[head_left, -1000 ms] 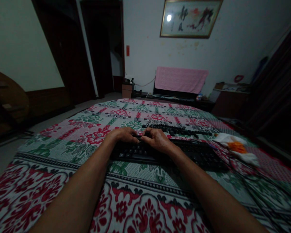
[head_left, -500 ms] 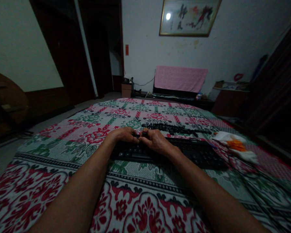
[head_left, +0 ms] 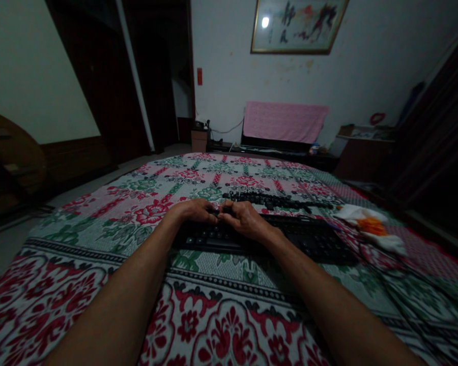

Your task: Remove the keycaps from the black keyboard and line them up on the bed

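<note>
A black keyboard (head_left: 320, 241) lies across the patterned cloth, partly covered by my hands and forearms. My left hand (head_left: 196, 210) is bent over its far left part, fingers closed and pointing right. Fingertip to fingertip with it, my right hand (head_left: 244, 217) is closed in a pinch above the keys. A small black piece (head_left: 226, 209) shows at the right fingertips, too dark to name surely. What the left fingers hold, if anything, is hidden. Just beyond the keyboard, many small black pieces like loose keycaps (head_left: 278, 201) lie in a long band.
White and orange crumpled material (head_left: 372, 226) lies right of the keyboard. Dark cables (head_left: 397, 300) run over the patterned cloth (head_left: 229, 290) toward the lower right. Past the far edge stand a low cabinet and a screen draped with a pink towel (head_left: 284, 121).
Both hands stay at nearly the same spot above the keyboard, with only slight finger movement. The view has shifted a little. The loose black pieces look unmoved.
</note>
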`<state>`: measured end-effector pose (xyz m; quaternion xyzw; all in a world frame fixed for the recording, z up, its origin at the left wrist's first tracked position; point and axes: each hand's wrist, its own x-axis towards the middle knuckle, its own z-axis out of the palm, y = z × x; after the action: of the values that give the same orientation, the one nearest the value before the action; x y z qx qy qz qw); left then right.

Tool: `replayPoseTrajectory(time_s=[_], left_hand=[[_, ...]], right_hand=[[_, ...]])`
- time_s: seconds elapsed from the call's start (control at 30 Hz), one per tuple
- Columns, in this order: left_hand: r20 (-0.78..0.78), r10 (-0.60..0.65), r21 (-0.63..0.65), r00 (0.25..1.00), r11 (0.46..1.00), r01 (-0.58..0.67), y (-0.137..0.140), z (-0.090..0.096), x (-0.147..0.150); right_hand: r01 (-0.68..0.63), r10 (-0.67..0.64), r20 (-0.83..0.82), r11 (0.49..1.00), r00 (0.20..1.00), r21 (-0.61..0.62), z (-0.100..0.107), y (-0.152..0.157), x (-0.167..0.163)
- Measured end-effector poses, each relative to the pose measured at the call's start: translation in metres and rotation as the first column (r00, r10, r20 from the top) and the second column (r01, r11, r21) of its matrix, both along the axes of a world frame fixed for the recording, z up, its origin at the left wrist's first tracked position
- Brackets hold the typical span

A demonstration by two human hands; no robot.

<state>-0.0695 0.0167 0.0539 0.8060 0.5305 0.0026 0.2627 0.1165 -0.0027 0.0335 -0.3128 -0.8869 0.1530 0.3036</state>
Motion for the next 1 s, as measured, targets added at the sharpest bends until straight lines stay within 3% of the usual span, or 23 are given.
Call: replayPoseTrajectory(time_s=[0.27, 0.43, 0.67, 0.77, 0.87, 1.0], left_hand=[[0.027, 0.022, -0.003, 0.999, 1.0, -0.022, 0.008, -0.008, -0.006], [0.027, 0.052, -0.01, 0.998, 0.999, -0.052, 0.006, -0.007, -0.007], [0.133, 0.055, 0.037, 0.99, 0.997, -0.06, 0.005, -0.004, -0.005], [0.252, -0.025, 0.11, 0.967, 0.994, -0.003, 0.004, 0.0, 0.001], [0.352, -0.14, 0.1, 0.925, 0.989, 0.111, 0.001, 0.002, 0.01], [0.376, -0.176, 0.148, 0.91, 0.981, 0.129, 0.001, -0.007, 0.018]], right_hand=[[0.038, -0.043, -0.106, 0.998, 0.993, -0.056, 0.0, 0.001, -0.001], [0.063, -0.092, -0.298, 0.992, 0.95, -0.105, 0.015, 0.003, 0.001], [0.077, -0.103, -0.234, 0.99, 0.967, -0.119, 0.013, 0.004, 0.004], [0.096, -0.123, -0.244, 0.988, 0.962, -0.119, 0.011, 0.005, 0.004], [0.128, -0.15, -0.264, 0.987, 0.953, -0.099, 0.012, 0.007, 0.005], [0.171, -0.189, -0.297, 0.982, 0.936, -0.086, 0.012, 0.01, 0.008]])
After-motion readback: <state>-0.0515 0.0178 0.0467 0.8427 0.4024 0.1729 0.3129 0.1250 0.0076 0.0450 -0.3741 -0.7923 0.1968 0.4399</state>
